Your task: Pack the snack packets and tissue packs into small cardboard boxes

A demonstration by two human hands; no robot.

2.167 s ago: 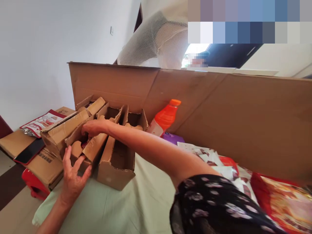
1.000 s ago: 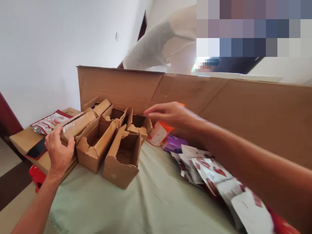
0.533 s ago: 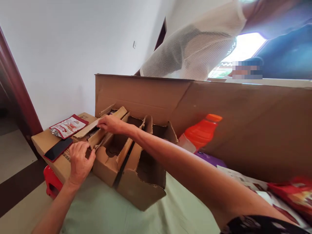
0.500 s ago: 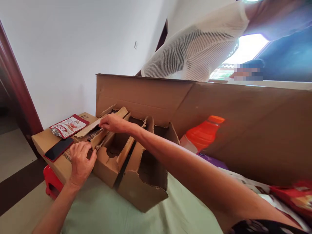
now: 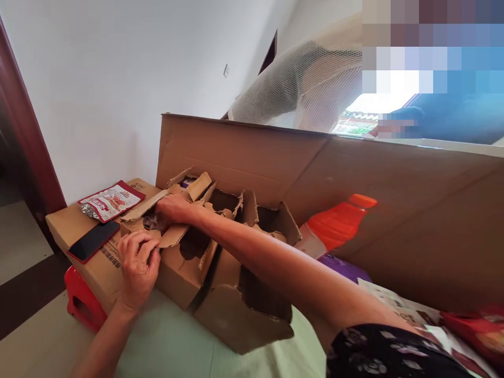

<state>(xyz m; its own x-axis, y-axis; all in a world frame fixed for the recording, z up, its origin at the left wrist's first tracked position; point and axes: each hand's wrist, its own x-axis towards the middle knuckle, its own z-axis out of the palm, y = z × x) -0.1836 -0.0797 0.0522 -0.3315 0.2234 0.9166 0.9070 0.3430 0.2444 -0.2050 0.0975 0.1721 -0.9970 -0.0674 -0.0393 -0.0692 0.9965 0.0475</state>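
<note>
My right hand (image 5: 173, 209) reaches down into a narrow cardboard box (image 5: 136, 224) with its flaps raised. Its fingers are hidden below the rim, by something dark in clear plastic (image 5: 153, 220). At the near end, my left hand (image 5: 137, 265) has its fingers bent and closed on the edge of a cardboard flap (image 5: 172, 237). Right beside that box stands an open cardboard bin (image 5: 179, 275) with cut-out front. A second cut-open bin (image 5: 240, 320) stands further right, under my right forearm.
On a closed carton (image 5: 59, 223) at left lie a red-and-white pouch (image 5: 112, 202) and a black phone (image 5: 93, 241). A red stool (image 5: 81, 299) is below. A tall cardboard panel (image 5: 236, 152) rises behind, with an orange bottle (image 5: 338, 223) before it. Another person's mesh sleeve (image 5: 283, 79) shows beyond.
My right hand has gone from the box's raised flap down into the box. My left hand's fingers have closed in at the near flap, which now leans outward. The view has shifted slightly.
</note>
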